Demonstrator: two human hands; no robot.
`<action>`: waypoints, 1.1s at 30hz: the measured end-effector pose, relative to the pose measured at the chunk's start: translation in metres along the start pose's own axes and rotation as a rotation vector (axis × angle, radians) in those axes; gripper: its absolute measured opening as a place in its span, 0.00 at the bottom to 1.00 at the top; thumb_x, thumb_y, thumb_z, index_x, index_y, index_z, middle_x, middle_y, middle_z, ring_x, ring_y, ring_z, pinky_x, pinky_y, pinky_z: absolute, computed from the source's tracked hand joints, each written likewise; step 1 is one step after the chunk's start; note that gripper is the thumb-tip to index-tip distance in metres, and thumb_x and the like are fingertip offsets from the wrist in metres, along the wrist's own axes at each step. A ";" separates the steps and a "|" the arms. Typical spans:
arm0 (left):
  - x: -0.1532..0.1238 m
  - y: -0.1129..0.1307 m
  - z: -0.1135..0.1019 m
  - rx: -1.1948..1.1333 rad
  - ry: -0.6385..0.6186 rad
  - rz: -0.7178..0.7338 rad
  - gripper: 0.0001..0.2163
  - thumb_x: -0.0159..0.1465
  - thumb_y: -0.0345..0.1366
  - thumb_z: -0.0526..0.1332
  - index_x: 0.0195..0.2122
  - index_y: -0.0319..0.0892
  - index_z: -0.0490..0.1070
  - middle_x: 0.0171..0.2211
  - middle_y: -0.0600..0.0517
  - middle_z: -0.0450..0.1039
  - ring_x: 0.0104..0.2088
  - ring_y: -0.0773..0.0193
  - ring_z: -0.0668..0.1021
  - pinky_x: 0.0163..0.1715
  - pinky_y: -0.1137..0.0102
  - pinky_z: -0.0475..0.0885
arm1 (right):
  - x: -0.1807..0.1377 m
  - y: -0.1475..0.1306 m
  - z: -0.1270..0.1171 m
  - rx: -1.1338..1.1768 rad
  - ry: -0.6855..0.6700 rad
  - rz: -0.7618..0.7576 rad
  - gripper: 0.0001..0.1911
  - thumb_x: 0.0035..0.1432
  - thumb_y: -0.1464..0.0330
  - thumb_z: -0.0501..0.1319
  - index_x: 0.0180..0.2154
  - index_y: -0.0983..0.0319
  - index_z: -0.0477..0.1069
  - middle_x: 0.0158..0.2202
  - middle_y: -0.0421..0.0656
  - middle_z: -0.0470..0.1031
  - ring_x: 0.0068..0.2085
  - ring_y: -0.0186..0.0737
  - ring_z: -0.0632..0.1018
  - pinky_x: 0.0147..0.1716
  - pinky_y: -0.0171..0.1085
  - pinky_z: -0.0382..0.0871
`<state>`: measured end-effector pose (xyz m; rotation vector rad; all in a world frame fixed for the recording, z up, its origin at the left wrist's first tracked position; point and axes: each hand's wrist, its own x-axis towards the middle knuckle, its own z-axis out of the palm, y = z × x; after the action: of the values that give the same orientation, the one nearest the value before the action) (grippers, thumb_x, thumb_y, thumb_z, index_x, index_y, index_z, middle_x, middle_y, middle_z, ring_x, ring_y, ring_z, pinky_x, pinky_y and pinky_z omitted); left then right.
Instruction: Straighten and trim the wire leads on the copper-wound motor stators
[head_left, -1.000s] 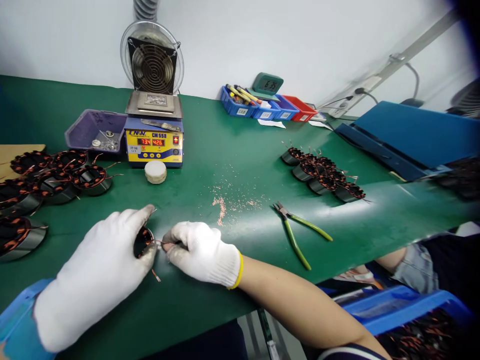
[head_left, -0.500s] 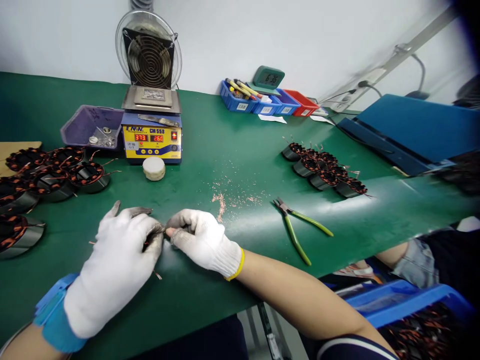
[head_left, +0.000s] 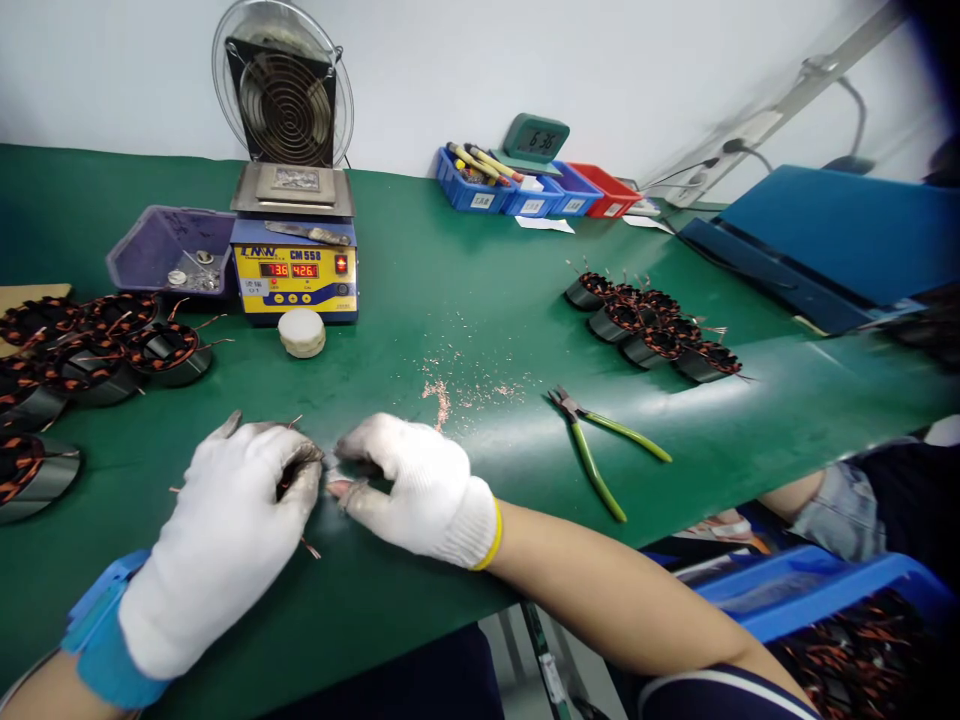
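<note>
My left hand (head_left: pixel 229 535), in a white glove with a blue wrist strap, is closed round a wound motor stator (head_left: pixel 288 478). The glove hides most of the stator; wire ends poke out past the fingers. Close by on the right is my right hand (head_left: pixel 412 488), in a white glove with a yellow cuff. Its thumb and forefinger are apart, facing the stator, with nothing visible between them. Green-handled side cutters (head_left: pixel 581 430) lie on the table to its right, jaws spread. Copper wire clippings (head_left: pixel 441 400) are scattered beyond the right hand.
Wound stators (head_left: pixel 171 352) stand at left, and another group (head_left: pixel 645 325) at right. A solder pot (head_left: pixel 296 265) with a fan (head_left: pixel 289 105), a purple bin (head_left: pixel 169 250) and a round white pad (head_left: pixel 301 333) stand behind. A blue crate (head_left: pixel 825 590) and a seated person (head_left: pixel 840 510) are at right.
My right thumb and forefinger have parted and drawn slightly away from the stator. My left hand keeps its hold. The whole view has shifted a little.
</note>
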<state>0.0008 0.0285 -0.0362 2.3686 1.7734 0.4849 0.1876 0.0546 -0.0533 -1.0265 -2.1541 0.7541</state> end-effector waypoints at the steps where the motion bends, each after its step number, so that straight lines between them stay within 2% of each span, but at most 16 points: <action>1: 0.000 0.001 -0.001 0.000 -0.014 -0.003 0.11 0.63 0.38 0.51 0.28 0.46 0.69 0.29 0.54 0.72 0.34 0.56 0.74 0.54 0.52 0.61 | 0.001 0.001 -0.003 -0.140 0.029 -0.155 0.11 0.60 0.68 0.62 0.44 0.64 0.73 0.43 0.48 0.75 0.41 0.45 0.76 0.40 0.41 0.70; 3: 0.001 0.002 -0.002 0.008 -0.029 0.002 0.11 0.63 0.38 0.51 0.27 0.46 0.69 0.27 0.53 0.72 0.32 0.56 0.73 0.53 0.52 0.62 | 0.005 0.003 -0.005 -0.313 -0.009 -0.361 0.11 0.63 0.70 0.57 0.47 0.65 0.72 0.47 0.51 0.74 0.45 0.49 0.75 0.46 0.47 0.68; 4: 0.001 0.002 -0.002 0.018 -0.025 0.012 0.11 0.63 0.38 0.51 0.27 0.45 0.69 0.27 0.53 0.71 0.32 0.55 0.73 0.53 0.52 0.62 | 0.007 0.003 -0.005 -0.353 -0.060 -0.376 0.11 0.63 0.71 0.57 0.46 0.65 0.72 0.46 0.51 0.74 0.45 0.49 0.75 0.46 0.48 0.68; 6: 0.001 0.002 -0.001 0.038 -0.007 0.035 0.11 0.63 0.38 0.50 0.27 0.45 0.69 0.26 0.53 0.71 0.31 0.55 0.73 0.52 0.52 0.62 | 0.011 0.002 -0.003 -0.303 -0.163 -0.212 0.08 0.63 0.69 0.58 0.43 0.64 0.72 0.43 0.49 0.75 0.42 0.48 0.76 0.42 0.45 0.70; 10: 0.001 0.002 0.000 0.061 -0.010 0.086 0.12 0.63 0.37 0.50 0.26 0.45 0.69 0.25 0.53 0.71 0.29 0.56 0.72 0.52 0.51 0.62 | 0.014 0.001 0.003 0.202 -0.442 0.334 0.09 0.68 0.66 0.53 0.42 0.62 0.69 0.31 0.41 0.76 0.29 0.36 0.77 0.27 0.31 0.68; 12: 0.000 0.003 0.000 0.057 -0.017 0.090 0.11 0.62 0.37 0.50 0.26 0.45 0.69 0.25 0.54 0.71 0.29 0.56 0.72 0.51 0.51 0.62 | 0.013 0.003 0.001 0.288 -0.491 0.387 0.08 0.68 0.66 0.53 0.42 0.61 0.69 0.30 0.39 0.75 0.28 0.34 0.77 0.26 0.29 0.67; 14: 0.000 0.004 -0.001 0.041 -0.019 0.072 0.11 0.62 0.37 0.50 0.26 0.45 0.69 0.25 0.54 0.71 0.29 0.56 0.72 0.51 0.53 0.63 | 0.012 0.005 -0.002 0.114 -0.361 0.240 0.08 0.65 0.65 0.58 0.43 0.61 0.70 0.37 0.41 0.76 0.34 0.38 0.77 0.31 0.33 0.69; 16: 0.000 0.004 -0.001 0.025 -0.024 0.056 0.11 0.62 0.37 0.50 0.26 0.45 0.69 0.25 0.53 0.71 0.30 0.56 0.72 0.50 0.54 0.63 | 0.012 0.008 -0.006 -0.165 -0.230 -0.054 0.12 0.62 0.65 0.61 0.47 0.62 0.69 0.45 0.46 0.74 0.42 0.45 0.76 0.39 0.40 0.70; 18: 0.001 0.004 -0.002 0.026 -0.022 0.051 0.11 0.62 0.37 0.50 0.26 0.45 0.68 0.25 0.53 0.71 0.30 0.57 0.72 0.50 0.55 0.63 | 0.012 0.010 -0.009 -0.386 -0.214 -0.344 0.13 0.64 0.69 0.58 0.49 0.66 0.69 0.48 0.51 0.72 0.45 0.49 0.74 0.45 0.47 0.68; 20: 0.002 0.004 -0.003 0.031 -0.017 0.055 0.12 0.62 0.37 0.50 0.25 0.45 0.68 0.25 0.53 0.70 0.29 0.57 0.72 0.49 0.56 0.64 | 0.013 0.010 -0.009 -0.481 -0.270 -0.466 0.12 0.64 0.72 0.54 0.48 0.68 0.69 0.47 0.53 0.72 0.44 0.51 0.74 0.46 0.50 0.67; 22: 0.002 0.004 -0.002 0.039 -0.006 0.072 0.12 0.62 0.37 0.50 0.24 0.45 0.67 0.24 0.53 0.70 0.28 0.58 0.71 0.48 0.56 0.65 | 0.014 0.008 -0.007 -0.395 -0.302 -0.345 0.10 0.64 0.71 0.55 0.46 0.67 0.70 0.45 0.51 0.73 0.42 0.49 0.74 0.45 0.48 0.68; 25: 0.001 0.004 -0.002 0.040 -0.008 0.099 0.12 0.62 0.37 0.49 0.25 0.45 0.68 0.25 0.52 0.70 0.28 0.58 0.71 0.48 0.56 0.64 | 0.014 0.004 -0.003 0.063 -0.412 0.117 0.08 0.67 0.69 0.53 0.43 0.64 0.69 0.38 0.44 0.76 0.35 0.39 0.77 0.34 0.35 0.71; 27: 0.000 0.004 -0.002 0.026 -0.022 0.098 0.12 0.62 0.37 0.49 0.25 0.45 0.68 0.25 0.52 0.71 0.29 0.57 0.71 0.47 0.56 0.65 | 0.013 0.003 -0.002 0.311 -0.507 0.311 0.08 0.68 0.69 0.50 0.41 0.63 0.68 0.33 0.40 0.75 0.30 0.34 0.77 0.29 0.30 0.69; 29: 0.000 0.005 -0.002 0.017 -0.029 0.088 0.12 0.62 0.37 0.49 0.25 0.45 0.68 0.26 0.52 0.71 0.29 0.57 0.71 0.46 0.57 0.65 | 0.012 0.004 -0.004 0.244 -0.470 0.254 0.07 0.67 0.67 0.54 0.42 0.62 0.68 0.35 0.40 0.75 0.33 0.36 0.77 0.31 0.31 0.69; 31: 0.000 0.006 -0.003 0.017 -0.026 0.075 0.12 0.63 0.37 0.49 0.25 0.45 0.67 0.26 0.52 0.70 0.30 0.57 0.71 0.44 0.57 0.65 | 0.011 0.006 -0.007 -0.063 -0.338 0.013 0.09 0.64 0.66 0.58 0.45 0.62 0.69 0.42 0.44 0.74 0.40 0.42 0.76 0.36 0.37 0.69; 33: 0.001 0.006 -0.004 0.021 -0.027 0.066 0.12 0.63 0.37 0.49 0.24 0.45 0.66 0.25 0.52 0.70 0.30 0.56 0.70 0.42 0.58 0.65 | 0.011 0.009 -0.009 -0.373 -0.270 -0.263 0.12 0.64 0.67 0.57 0.49 0.64 0.68 0.46 0.48 0.71 0.43 0.47 0.73 0.41 0.43 0.68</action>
<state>0.0051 0.0270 -0.0302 2.4424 1.7024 0.4423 0.1926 0.0699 -0.0506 -0.8271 -2.6686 0.3902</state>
